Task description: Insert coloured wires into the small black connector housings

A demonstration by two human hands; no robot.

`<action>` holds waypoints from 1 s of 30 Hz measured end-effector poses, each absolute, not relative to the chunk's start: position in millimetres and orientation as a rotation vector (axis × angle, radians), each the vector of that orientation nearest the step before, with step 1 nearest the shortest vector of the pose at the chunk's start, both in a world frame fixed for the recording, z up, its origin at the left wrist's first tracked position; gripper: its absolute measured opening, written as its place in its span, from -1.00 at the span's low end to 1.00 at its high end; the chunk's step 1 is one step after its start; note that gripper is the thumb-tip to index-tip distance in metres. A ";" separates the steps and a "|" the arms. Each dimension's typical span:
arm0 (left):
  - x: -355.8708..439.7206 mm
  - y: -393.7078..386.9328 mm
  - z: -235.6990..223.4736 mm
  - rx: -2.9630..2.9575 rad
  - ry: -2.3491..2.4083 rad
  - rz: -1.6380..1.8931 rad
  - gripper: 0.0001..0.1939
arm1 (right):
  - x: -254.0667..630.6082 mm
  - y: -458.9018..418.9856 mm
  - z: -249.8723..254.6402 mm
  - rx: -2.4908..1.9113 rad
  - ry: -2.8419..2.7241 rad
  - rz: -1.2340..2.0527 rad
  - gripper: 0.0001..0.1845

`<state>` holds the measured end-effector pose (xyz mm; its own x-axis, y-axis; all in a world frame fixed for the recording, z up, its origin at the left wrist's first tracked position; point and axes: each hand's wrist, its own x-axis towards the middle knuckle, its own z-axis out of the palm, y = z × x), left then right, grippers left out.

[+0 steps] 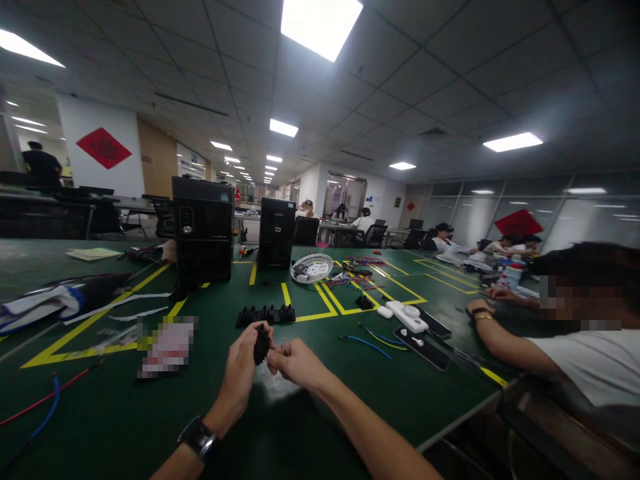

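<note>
My left hand, a watch on its wrist, is closed around a small black ribbed part, perhaps a connector block. Against the right side of that part, the fingers of my right hand are pinched together; whatever sits between these fingertips is too small to make out. Just beyond both hands lies a black strip with raised blocks on the green table. Another small black piece rests farther right.
Two black computer towers stand ahead. Near them are a white basket and coloured wires. To the right lie a white power strip, a phone and blue wires. A co-worker sits at right.
</note>
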<state>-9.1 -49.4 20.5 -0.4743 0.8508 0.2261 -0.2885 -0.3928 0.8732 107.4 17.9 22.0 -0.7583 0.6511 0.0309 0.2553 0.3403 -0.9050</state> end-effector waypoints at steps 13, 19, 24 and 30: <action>-21.2 -57.2 44.2 0.521 1.015 2.066 -0.67 | 91.7 -7.6 43.7 -0.666 -2.216 1.180 -0.62; -36.3 -55.6 50.8 0.643 0.898 2.212 -0.75 | 76.3 -15.5 49.0 -0.682 -2.194 1.193 -0.63; -57.4 -49.7 54.2 0.821 0.973 2.318 -0.72 | 62.0 -11.3 45.7 -0.723 -2.204 1.257 -0.60; -100.7 -55.0 48.4 0.355 0.860 2.455 -0.76 | 54.2 -17.1 48.7 -0.623 -2.216 1.238 -0.56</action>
<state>-100.7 -55.0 48.4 -0.8356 0.5442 0.0748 -0.3785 -0.6690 0.6397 54.2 -17.1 48.7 -0.7582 0.6151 0.2164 0.1381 0.4759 -0.8686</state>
